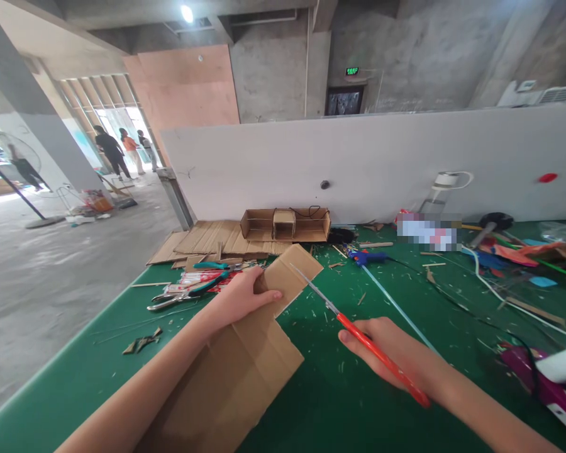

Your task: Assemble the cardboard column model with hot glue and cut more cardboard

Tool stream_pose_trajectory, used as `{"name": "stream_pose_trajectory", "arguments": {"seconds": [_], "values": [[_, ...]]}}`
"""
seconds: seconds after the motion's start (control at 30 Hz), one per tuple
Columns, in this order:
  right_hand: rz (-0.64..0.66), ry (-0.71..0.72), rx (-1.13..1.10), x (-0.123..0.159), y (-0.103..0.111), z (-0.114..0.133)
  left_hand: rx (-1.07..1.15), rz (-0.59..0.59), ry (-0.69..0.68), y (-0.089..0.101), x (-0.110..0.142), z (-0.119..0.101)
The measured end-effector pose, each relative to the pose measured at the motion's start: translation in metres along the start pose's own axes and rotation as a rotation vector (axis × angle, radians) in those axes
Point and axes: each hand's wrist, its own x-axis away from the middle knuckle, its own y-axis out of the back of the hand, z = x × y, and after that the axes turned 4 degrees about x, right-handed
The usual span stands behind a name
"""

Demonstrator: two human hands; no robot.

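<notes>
My left hand [252, 292] is closed on a sheet of brown cardboard [245, 371], thumb on top and fingers over its far side edge. The sheet has a step-shaped notch on its right side and a narrower strip at the far end. In my right hand [391, 349] is a pair of scissors [365, 336] with red handles. Their metal blades point up and left, and the tips lie over the far strip of the cardboard. Whether the blades are biting into it I cannot tell. Part of the handles is hidden by my fingers.
Left of the cardboard lie pliers [188, 294]. A cardboard box structure [283, 225] stands on stacked cardboard [212, 238] at the back. A blue glue gun [365, 257] lies right of centre, its cable trailing right. A purple device [542, 384] sits at the right; scraps litter the green table.
</notes>
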Motion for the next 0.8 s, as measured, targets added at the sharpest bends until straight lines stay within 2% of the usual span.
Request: {"name": "stream_pose_trajectory", "arguments": {"seconds": [0.27, 0.53, 0.8], "values": [[0.011, 0.116, 0.069, 0.006, 0.004, 0.006, 0.038, -0.02, 0.012, -0.002, 0.0, 0.0], [0.062, 0.193, -0.092, 0.008, 0.004, -0.002, 0.056, -0.031, 0.011, -0.003, -0.002, 0.0], [0.092, 0.155, -0.171, 0.014, 0.005, -0.003, 0.047, -0.082, 0.011, 0.004, -0.005, -0.003]]}}
